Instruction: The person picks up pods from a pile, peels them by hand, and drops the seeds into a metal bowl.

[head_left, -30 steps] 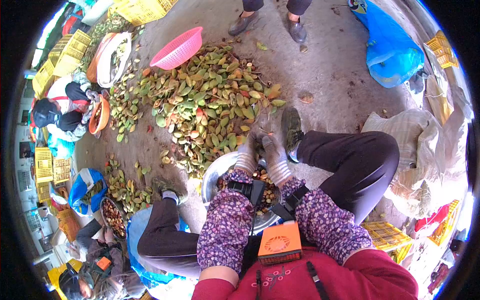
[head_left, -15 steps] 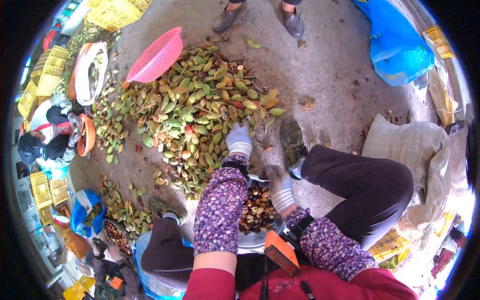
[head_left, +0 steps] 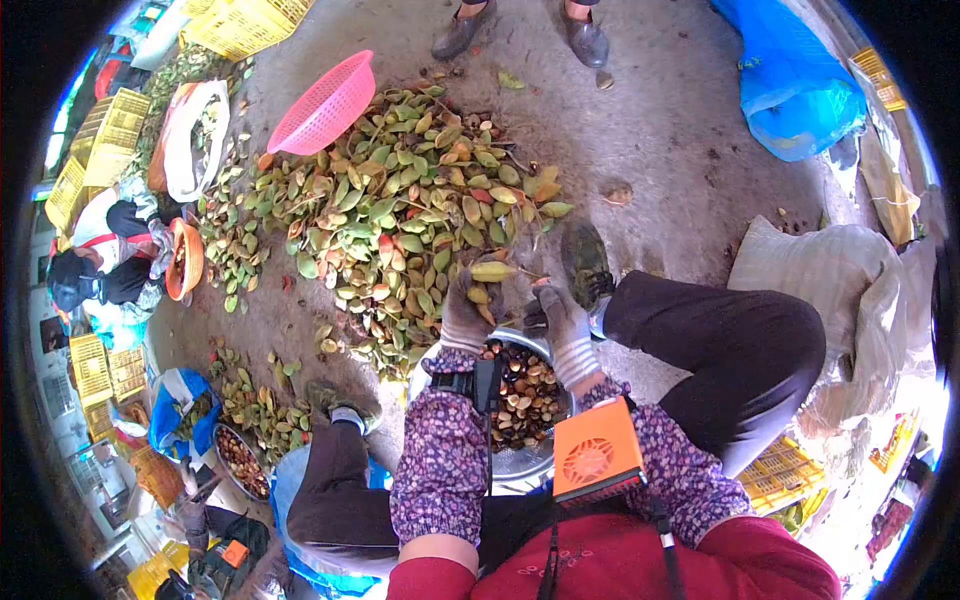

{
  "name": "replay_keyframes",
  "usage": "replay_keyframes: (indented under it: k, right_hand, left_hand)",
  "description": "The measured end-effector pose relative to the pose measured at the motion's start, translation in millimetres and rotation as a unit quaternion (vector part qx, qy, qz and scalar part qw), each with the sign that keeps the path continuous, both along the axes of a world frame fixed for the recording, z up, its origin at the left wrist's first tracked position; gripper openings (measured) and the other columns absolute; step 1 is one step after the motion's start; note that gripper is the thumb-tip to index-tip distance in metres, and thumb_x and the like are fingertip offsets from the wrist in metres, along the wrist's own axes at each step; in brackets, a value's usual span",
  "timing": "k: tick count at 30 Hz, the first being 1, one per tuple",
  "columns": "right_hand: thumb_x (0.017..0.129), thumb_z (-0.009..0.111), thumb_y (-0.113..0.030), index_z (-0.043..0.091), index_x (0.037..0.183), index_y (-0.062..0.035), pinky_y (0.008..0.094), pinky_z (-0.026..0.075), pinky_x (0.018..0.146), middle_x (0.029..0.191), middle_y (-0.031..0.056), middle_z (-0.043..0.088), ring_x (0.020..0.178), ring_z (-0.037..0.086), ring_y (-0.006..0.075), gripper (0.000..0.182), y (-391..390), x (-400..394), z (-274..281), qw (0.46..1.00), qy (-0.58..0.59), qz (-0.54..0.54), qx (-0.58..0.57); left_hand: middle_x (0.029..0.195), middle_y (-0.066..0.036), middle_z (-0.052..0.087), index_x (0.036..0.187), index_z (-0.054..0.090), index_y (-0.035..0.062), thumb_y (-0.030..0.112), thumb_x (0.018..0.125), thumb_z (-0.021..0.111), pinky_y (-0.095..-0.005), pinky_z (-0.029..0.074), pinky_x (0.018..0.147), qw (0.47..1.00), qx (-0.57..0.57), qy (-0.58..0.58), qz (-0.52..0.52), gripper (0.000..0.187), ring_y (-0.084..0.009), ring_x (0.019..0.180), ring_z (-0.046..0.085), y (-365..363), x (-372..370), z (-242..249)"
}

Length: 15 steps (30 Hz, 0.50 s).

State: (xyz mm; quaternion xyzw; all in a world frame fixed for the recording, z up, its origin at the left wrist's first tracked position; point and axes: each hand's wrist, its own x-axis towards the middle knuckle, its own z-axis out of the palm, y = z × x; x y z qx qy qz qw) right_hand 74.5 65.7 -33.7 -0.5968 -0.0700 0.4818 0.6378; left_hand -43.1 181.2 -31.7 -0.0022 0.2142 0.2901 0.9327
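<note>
My left hand [head_left: 465, 312], in a grey glove with a striped cuff, is closed around green pods [head_left: 492, 271] above the near edge of the pile. A thin stem runs from the upper pod toward my right hand [head_left: 566, 325]. That hand, gloved the same way, has its fingertips pressed together at the stem's end. Beneath both hands, between my legs, sits a metal bowl [head_left: 562, 400] with brown and dark seeds [head_left: 522, 400] in it. The large pile of green and brownish pods [head_left: 400, 215] lies on the floor just beyond.
A pink basket [head_left: 325, 105] rests against the pile's far side. Someone's shoes [head_left: 587, 42] stand ahead. A co-worker with an orange bowl [head_left: 184, 260] sits at left. Blue plastic [head_left: 800, 90] and a pale sack [head_left: 815, 270] lie at right; yellow crates [head_left: 110, 135] stand at left.
My left hand has drawn back from the pile toward me, now with pods in it. My right hand has lifted from the bowl's rim and met it at the stem.
</note>
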Motion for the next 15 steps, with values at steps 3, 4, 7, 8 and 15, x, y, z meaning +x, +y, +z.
replay_keyframes:
  k: [3,4,7,8,15]
  right_hand:
    - [0.087,0.058,-0.039,0.058,0.105,-0.0010,0.0252,0.048,0.058,0.081,0.0038,0.060,0.068,0.058,0.0124,0.042,2,4,6,0.998,0.032,0.057,-0.004]
    - [0.089,0.057,-0.034,0.059,0.103,0.0007,0.0267,0.047,0.066,0.085,0.0053,0.061,0.075,0.056,0.0129,0.037,2,1,12,0.996,0.007,0.087,0.012]
    - [0.089,0.058,-0.032,0.062,0.098,0.0020,0.0303,0.046,0.073,0.087,0.0080,0.064,0.079,0.056,0.0154,0.036,0,-9,32,0.988,-0.063,0.130,0.051]
    - [0.088,0.059,-0.032,0.062,0.097,0.0013,0.0313,0.046,0.072,0.086,0.0099,0.065,0.078,0.058,0.0177,0.034,-2,-13,49,0.979,-0.140,0.139,0.059]
    - [0.091,0.052,-0.033,0.060,0.093,0.0018,0.0357,0.047,0.065,0.075,0.0182,0.062,0.073,0.062,0.0251,0.036,-12,-64,106,0.920,-0.277,0.271,0.056]
  left_hand:
    - [0.102,-0.010,0.062,0.115,0.051,0.0012,0.033,0.084,0.060,-0.0296,0.052,0.063,0.999,0.006,0.031,0.029,0.046,-0.0184,0.077,0.062,-35,0,11]
    - [0.100,-0.009,0.062,0.114,0.052,0.0012,0.033,0.085,0.058,-0.0289,0.052,0.064,0.994,0.106,0.025,-0.023,0.043,-0.0175,0.077,0.062,-45,7,50]
    - [0.096,-0.009,0.063,0.111,0.054,0.0015,0.032,0.087,0.055,-0.0290,0.052,0.066,0.980,0.106,0.165,0.033,0.039,-0.0191,0.078,0.062,-65,1,43]
    - [0.095,-0.008,0.063,0.108,0.055,0.0013,0.031,0.089,0.052,-0.0303,0.052,0.065,0.958,0.155,0.240,0.036,0.035,-0.0208,0.077,0.061,-68,-10,16]
    - [0.066,-0.001,0.057,0.087,0.061,0.0012,0.026,0.084,0.064,-0.0255,0.039,0.047,0.780,0.242,0.565,0.118,0.025,-0.0109,0.054,0.050,-100,-53,125]
